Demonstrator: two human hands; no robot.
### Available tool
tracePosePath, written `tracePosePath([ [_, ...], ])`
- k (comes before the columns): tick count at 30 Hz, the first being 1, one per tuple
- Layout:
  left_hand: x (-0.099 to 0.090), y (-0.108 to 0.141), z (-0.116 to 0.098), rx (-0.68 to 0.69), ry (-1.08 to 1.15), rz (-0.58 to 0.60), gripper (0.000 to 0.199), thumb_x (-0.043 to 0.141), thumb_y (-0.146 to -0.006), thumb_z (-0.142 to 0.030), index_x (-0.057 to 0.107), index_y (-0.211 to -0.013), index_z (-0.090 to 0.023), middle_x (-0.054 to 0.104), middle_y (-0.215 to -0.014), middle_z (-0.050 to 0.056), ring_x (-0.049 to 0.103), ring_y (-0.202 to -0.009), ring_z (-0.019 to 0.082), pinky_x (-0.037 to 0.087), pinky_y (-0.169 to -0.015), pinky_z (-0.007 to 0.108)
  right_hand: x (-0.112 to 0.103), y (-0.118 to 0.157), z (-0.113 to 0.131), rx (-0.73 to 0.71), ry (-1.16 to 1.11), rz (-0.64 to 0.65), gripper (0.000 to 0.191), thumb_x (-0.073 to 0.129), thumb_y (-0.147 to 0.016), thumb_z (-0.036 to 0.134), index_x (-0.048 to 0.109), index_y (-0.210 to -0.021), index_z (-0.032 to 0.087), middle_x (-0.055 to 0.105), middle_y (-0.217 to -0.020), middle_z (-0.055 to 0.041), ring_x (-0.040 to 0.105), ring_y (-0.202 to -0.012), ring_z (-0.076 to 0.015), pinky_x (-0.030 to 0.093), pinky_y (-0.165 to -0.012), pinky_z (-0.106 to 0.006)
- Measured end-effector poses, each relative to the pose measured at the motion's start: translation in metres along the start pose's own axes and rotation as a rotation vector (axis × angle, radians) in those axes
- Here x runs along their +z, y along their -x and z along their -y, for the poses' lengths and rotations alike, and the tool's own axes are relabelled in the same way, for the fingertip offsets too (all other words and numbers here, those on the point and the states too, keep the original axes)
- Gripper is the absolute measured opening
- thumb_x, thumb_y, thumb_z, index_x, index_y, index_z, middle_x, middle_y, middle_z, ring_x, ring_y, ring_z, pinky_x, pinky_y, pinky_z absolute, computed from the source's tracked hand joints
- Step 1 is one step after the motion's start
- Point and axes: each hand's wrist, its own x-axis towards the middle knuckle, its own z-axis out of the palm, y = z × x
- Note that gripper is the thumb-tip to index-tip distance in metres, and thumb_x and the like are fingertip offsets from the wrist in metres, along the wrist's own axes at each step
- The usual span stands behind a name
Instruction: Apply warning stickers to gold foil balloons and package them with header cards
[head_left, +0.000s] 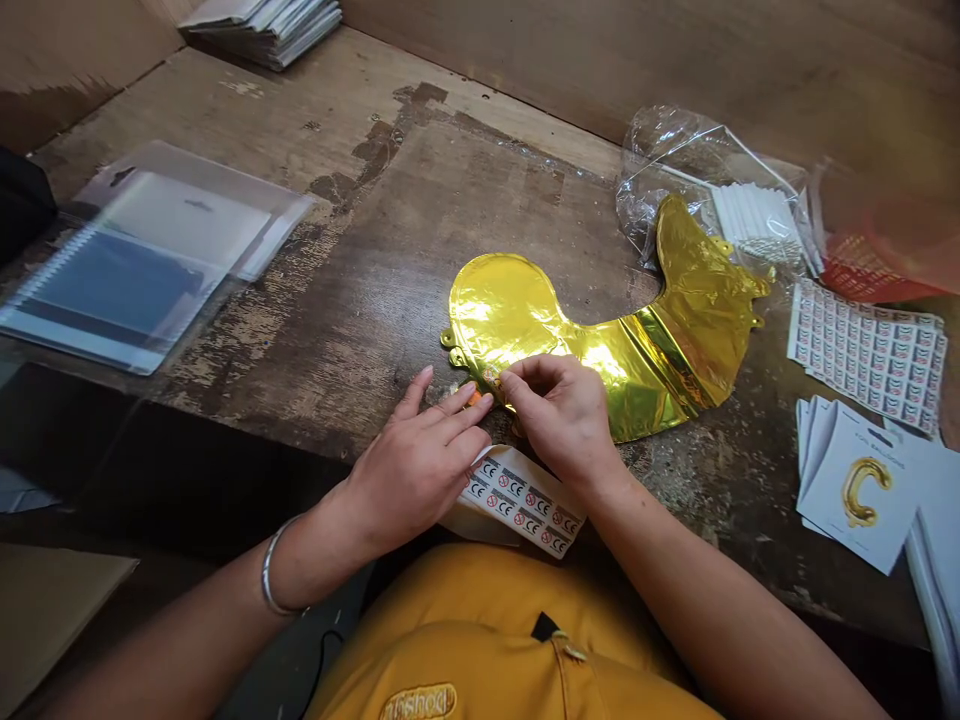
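A flat gold foil balloon (pixel 510 300) in a curved shape lies on the wooden table. My right hand (pixel 562 415) is at its lower left edge, thumb and forefinger pinched together on the foil; a small sticker seems to be under the fingertips. My left hand (pixel 424 450) rests with fingers spread beside that edge, its fingertips close to an orange spot on the foil. Below the hands, a sheet of CE stickers (pixel 525 500) hangs over the table's front edge, partly covered by my left hand.
Clear plastic sleeves (pixel 127 270) lie at the left, stacked papers (pixel 262 30) at the back. Toward the right are a plastic bag of white sticks (pixel 754 215), a red basket (pixel 877 245), another sticker sheet (pixel 866 350) and cards showing a gold C (pixel 862 490).
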Motion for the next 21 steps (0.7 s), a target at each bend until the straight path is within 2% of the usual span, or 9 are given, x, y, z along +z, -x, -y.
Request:
tracePosePath([
  [7, 0.002, 0.0, 0.001, 0.001, -0.006, -0.01, 0.015, 0.049, -0.093, -0.017, 0.064, -0.093, -0.013, 0.064, -0.128, 0.014, 0.056, -0.125, 0.03, 0.021, -0.116, 0.058, 0.001, 0.0, -0.001, -0.026, 0.145, -0.013, 0.022, 0.058, -0.082, 0.031, 0.068, -0.069, 0.017, 0.066, -0.067, -0.0041, 0.054, -0.061, -0.0133, 0.04, -0.056, -0.027],
  [12, 0.003, 0.0, 0.002, 0.005, -0.001, -0.023, 0.014, 0.051, -0.092, -0.017, 0.064, -0.093, -0.013, 0.065, -0.127, 0.013, 0.056, -0.125, 0.029, 0.02, -0.117, 0.056, 0.002, 0.002, 0.003, -0.066, 0.286, -0.054, 0.017, 0.061, -0.081, 0.028, 0.067, -0.067, 0.02, 0.066, -0.068, -0.0022, 0.055, -0.066, -0.0156, 0.04, -0.063, -0.03],
  [14, 0.004, 0.0, 0.002, 0.005, 0.002, -0.028, 0.013, 0.052, -0.091, -0.016, 0.064, -0.094, -0.013, 0.066, -0.126, 0.012, 0.057, -0.124, 0.028, 0.019, -0.117, 0.056, 0.002, 0.001, 0.002, -0.098, 0.366, -0.064, 0.018, 0.063, -0.081, 0.032, 0.065, -0.068, 0.02, 0.065, -0.069, -0.0017, 0.055, -0.068, -0.0166, 0.04, -0.065, -0.031],
  [17, 0.005, 0.001, 0.002, -0.008, 0.005, -0.039, 0.013, 0.053, -0.091, -0.015, 0.064, -0.098, -0.014, 0.068, -0.123, 0.009, 0.059, -0.122, 0.027, 0.019, -0.118, 0.055, -0.003, -0.003, 0.0, -0.12, 0.503, -0.112, 0.021, 0.067, -0.08, 0.039, 0.062, -0.083, 0.019, 0.064, -0.076, -0.0038, 0.054, -0.07, -0.0189, 0.041, -0.065, -0.033],
  [19, 0.006, 0.001, 0.002, -0.013, 0.007, -0.059, 0.014, 0.053, -0.091, -0.014, 0.064, -0.1, -0.015, 0.069, -0.122, 0.008, 0.06, -0.121, 0.026, 0.02, -0.117, 0.055, -0.01, -0.005, 0.001, -0.158, 0.612, -0.187, 0.022, 0.063, -0.083, 0.033, 0.061, -0.096, 0.016, 0.065, -0.086, -0.0082, 0.055, -0.075, -0.022, 0.043, -0.068, -0.035],
  [21, 0.006, 0.001, 0.003, -0.013, 0.014, -0.06, 0.015, 0.053, -0.091, -0.014, 0.064, -0.101, -0.015, 0.069, -0.122, 0.008, 0.06, -0.12, 0.027, 0.022, -0.116, 0.056, -0.017, -0.003, 0.003, -0.271, 0.684, -0.21, 0.02, 0.054, -0.087, 0.022, 0.061, -0.104, 0.015, 0.066, -0.099, -0.0129, 0.057, -0.087, -0.025, 0.045, -0.076, -0.038],
])
